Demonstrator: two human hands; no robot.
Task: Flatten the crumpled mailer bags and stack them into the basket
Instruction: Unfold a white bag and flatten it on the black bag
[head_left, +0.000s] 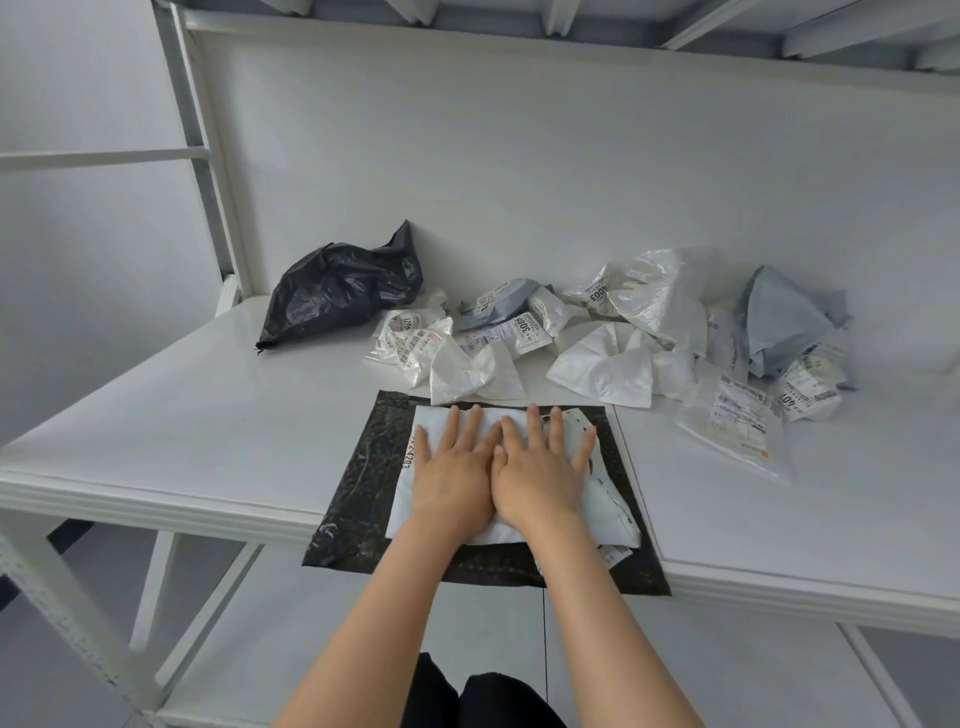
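At the front edge of a glossy white desk (208, 415), a flattened black mailer (358, 493) lies with its near end hanging over the rim. A white mailer (434, 423) lies on top of it, with printed digits along its left side. Both hands are laid palm-down on the white mailer, side by side and touching: the left hand (452, 480) and the right hand (540, 483). Their fingers (553, 431) are straight and a little apart, pressing flat and curled round nothing.

The desk top is in two slabs that meet in a seam just right of the black mailer. Farther back, against the plain white back panel (519, 156), lie the bags that are yet unflattened. A crumpled black bag (337, 291) sits at the left. A heap of crumpled white mailers (613, 364), some with barcoded labels, spreads across the middle. A grey-blue bag (784, 322) is bunched at the right. A clear bag with a label (737, 421) lies nearer the front on the right slab, apart from the hands.

A white metal upright (208, 171) rises at the desk's left rear corner. White beams (571, 13) cross overhead. Below the desk a white lower shelf (291, 649) shows between the frame's legs. The wall at the left is pale and bare.
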